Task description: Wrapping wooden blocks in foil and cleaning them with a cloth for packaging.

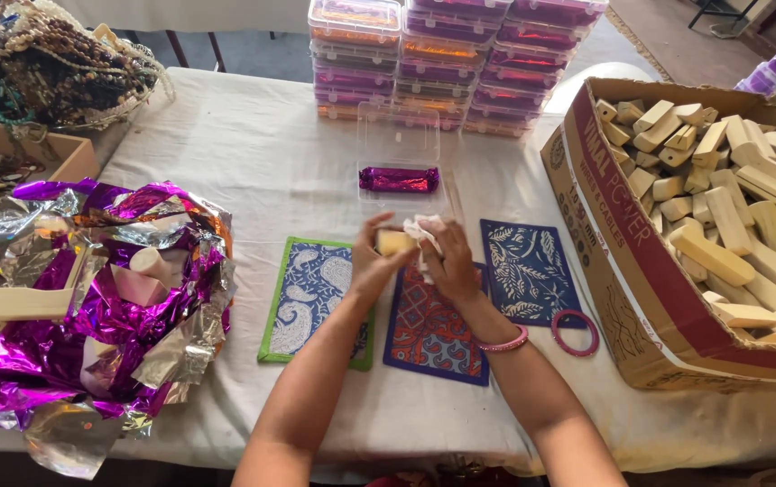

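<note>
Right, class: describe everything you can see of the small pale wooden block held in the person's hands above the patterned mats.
The small pale wooden block is a short, light yellowish piece, plain and unpainted as far as it shows. The left hand grips it from the side and below, while the right hand presses a crumpled white cloth against its right end, hiding that part. It is held in the air above the red and blue patterned mat, just in front of the clear plastic box.

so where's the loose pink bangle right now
In the head view the loose pink bangle lies flat on the tablecloth, right of centre, touching the blue leaf-print mat and just left of the cardboard box of wooden blocks.
</note>
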